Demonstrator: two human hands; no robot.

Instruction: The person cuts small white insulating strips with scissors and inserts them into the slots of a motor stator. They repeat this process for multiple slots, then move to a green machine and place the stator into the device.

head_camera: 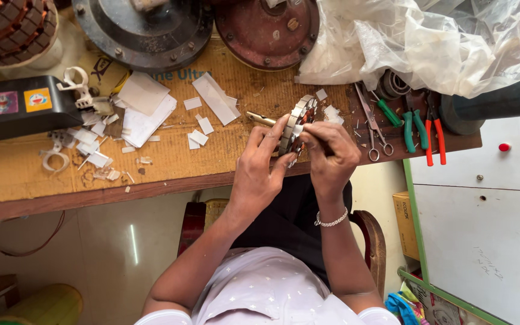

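My left hand (259, 165) and my right hand (331, 156) together hold a round metal stator core (296, 123) on edge, just above the front edge of the wooden workbench (170, 159). The left fingers press its near rim. The right fingers pinch at its right side, where copper windings show. A brass-coloured rod (260, 118) sticks out to the left behind the core. A bead bracelet circles my right wrist.
White paper scraps (142, 108) litter the bench's middle and left. Scissors (373, 129) and pliers with green and red handles (419, 126) lie at right. Round motor covers (151, 27) sit at the back, crumpled clear plastic (428, 42) at the back right, a black box (22, 105) at left.
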